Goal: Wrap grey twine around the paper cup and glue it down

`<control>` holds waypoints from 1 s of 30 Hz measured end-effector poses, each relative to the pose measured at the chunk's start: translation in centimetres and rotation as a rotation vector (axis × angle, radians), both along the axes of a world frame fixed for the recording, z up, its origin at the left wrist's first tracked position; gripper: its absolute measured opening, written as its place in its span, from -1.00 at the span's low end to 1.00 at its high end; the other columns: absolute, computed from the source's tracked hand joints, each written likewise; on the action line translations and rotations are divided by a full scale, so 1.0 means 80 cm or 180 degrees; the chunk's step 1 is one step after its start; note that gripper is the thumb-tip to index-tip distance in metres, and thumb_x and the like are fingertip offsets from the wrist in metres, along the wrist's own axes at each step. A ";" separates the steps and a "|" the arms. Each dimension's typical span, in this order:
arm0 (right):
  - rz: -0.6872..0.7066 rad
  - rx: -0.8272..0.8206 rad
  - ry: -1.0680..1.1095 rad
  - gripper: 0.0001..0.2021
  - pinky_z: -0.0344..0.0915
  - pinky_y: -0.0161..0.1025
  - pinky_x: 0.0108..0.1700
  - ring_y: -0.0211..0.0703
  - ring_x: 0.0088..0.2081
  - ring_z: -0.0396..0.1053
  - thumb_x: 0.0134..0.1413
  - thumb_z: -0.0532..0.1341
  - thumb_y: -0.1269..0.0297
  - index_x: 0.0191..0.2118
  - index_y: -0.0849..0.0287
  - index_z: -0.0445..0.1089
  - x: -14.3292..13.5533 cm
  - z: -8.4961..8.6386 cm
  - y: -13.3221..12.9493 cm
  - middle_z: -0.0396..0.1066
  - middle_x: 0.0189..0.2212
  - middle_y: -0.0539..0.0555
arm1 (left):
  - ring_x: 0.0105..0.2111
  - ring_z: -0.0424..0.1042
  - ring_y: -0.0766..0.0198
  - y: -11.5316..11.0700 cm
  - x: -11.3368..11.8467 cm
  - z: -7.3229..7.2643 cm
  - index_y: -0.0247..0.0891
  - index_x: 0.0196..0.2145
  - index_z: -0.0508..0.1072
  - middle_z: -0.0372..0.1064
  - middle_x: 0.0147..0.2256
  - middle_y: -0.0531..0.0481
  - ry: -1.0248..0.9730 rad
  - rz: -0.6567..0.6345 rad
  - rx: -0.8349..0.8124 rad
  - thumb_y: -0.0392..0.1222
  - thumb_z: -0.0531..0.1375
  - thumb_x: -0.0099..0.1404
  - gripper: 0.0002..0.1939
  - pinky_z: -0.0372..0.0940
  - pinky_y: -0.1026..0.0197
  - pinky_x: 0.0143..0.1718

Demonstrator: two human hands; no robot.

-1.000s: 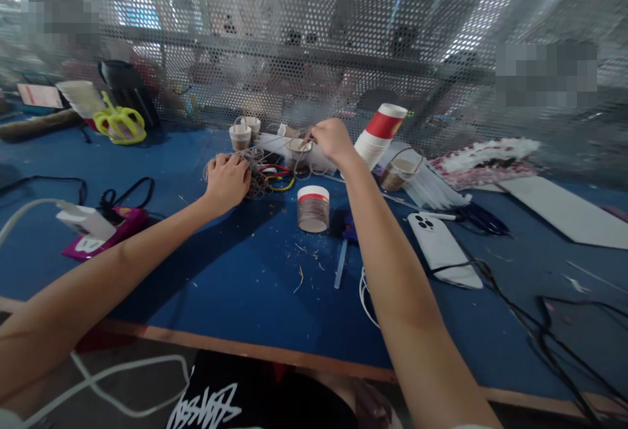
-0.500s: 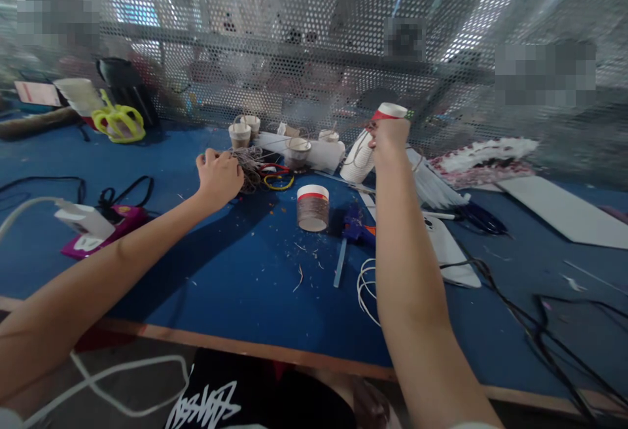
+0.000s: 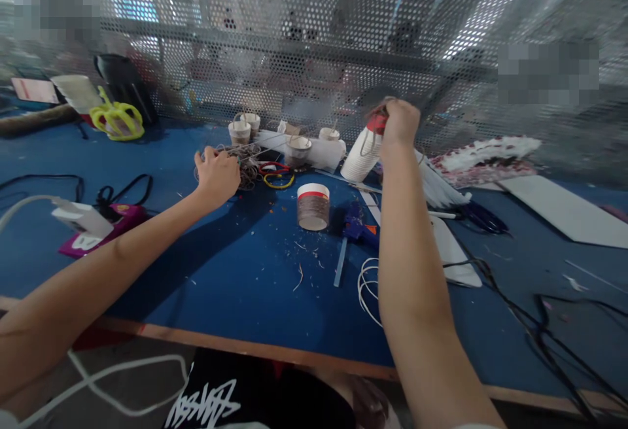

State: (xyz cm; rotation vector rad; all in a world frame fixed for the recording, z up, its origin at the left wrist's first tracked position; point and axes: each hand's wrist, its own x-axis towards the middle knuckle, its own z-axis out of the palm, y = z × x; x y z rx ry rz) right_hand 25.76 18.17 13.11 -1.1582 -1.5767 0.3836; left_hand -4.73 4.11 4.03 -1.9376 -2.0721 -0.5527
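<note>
My left hand (image 3: 218,172) rests at the left edge of a tangled bundle of grey-brown twine (image 3: 251,174), its fingers curled down on the strands; the fingertips are partly hidden. My right hand (image 3: 403,123) is raised at the top of a leaning stack of white paper cups (image 3: 360,157) with a red band. Its fingers are closed on a length of the twine, which hangs in a loop in front of the stack. Between my arms, a paper cup (image 3: 313,210) wrapped in brown twine lies with its opening tilted towards me.
Several twine-wrapped cups (image 3: 298,152) stand behind the bundle. A blue glue gun (image 3: 357,227) with a glue stick lies right of the wrapped cup. Cables (image 3: 527,324) cross the right side; a white charger (image 3: 83,220) sits left. Perforated metal panel (image 3: 314,43) closes off the back.
My right hand has risen slightly and shifted right at the top of the cup stack, drawing the twine with it. My left hand has barely moved on the bundle.
</note>
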 end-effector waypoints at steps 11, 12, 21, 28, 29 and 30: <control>0.1600 -0.1122 0.1994 -0.59 0.38 -0.14 -0.14 -0.24 -0.32 0.39 0.28 -0.08 0.33 -0.64 0.07 -0.05 -0.078 0.024 -0.092 0.30 -0.52 0.00 | 0.06 0.28 -0.18 0.003 0.000 -0.006 -0.29 -0.31 0.54 0.47 -0.08 -0.26 -0.0053 -0.0189 0.0412 -0.19 -0.05 0.38 -0.63 0.14 -0.31 0.12; 0.1601 -0.1168 0.1960 -0.59 0.38 -0.17 -0.19 -0.25 -0.39 0.34 0.28 -0.07 0.31 -0.63 0.07 -0.05 -0.080 0.024 -0.092 0.21 -0.58 -0.03 | 0.06 0.28 -0.18 0.002 0.001 -0.006 -0.29 -0.31 0.54 0.47 -0.09 -0.26 -0.0058 -0.0185 0.0424 -0.19 -0.06 0.38 -0.63 0.14 -0.31 0.13; 0.1493 -0.1319 0.0079 -0.73 -0.04 -0.31 -0.56 -0.32 -0.65 -0.10 0.19 0.09 0.23 -0.52 0.06 0.08 -0.114 0.006 -0.097 -0.01 -0.69 -0.14 | 0.10 0.27 -0.21 -0.007 0.006 0.001 -0.29 -0.24 0.53 0.42 -0.01 -0.23 -0.0268 -0.0343 0.0711 -0.18 -0.01 0.39 -0.68 0.10 -0.33 0.17; 0.1576 -0.1488 -0.2564 -0.69 0.00 -0.30 -0.52 -0.33 -0.57 0.07 0.02 0.32 0.04 -0.48 0.19 0.35 -0.149 -0.010 -0.113 0.13 -0.64 -0.09 | 0.15 0.21 -0.21 -0.005 0.005 -0.003 -0.26 -0.24 0.52 0.37 0.08 -0.20 -0.0400 -0.0470 0.1052 -0.20 0.02 0.38 -0.74 0.08 -0.32 0.19; 0.1769 -0.1669 -0.2758 -0.67 -0.06 -0.30 -0.56 -0.36 -0.62 0.01 0.07 0.29 0.04 -0.51 0.20 0.37 -0.150 -0.010 -0.114 0.09 -0.69 -0.11 | 0.16 0.20 -0.21 -0.005 0.005 -0.003 -0.26 -0.25 0.52 0.37 0.09 -0.20 -0.0404 -0.0454 0.1073 -0.21 0.02 0.38 -0.73 0.08 -0.32 0.19; 0.1913 -0.1815 -0.2877 -0.67 -0.10 -0.30 -0.59 -0.39 -0.65 -0.04 0.11 0.27 0.08 -0.54 0.21 0.38 -0.149 -0.010 -0.115 0.04 -0.73 -0.13 | 0.16 0.20 -0.21 -0.004 0.005 -0.004 -0.27 -0.25 0.52 0.37 0.08 -0.20 -0.0407 -0.0440 0.1089 -0.21 0.02 0.39 -0.73 0.07 -0.32 0.19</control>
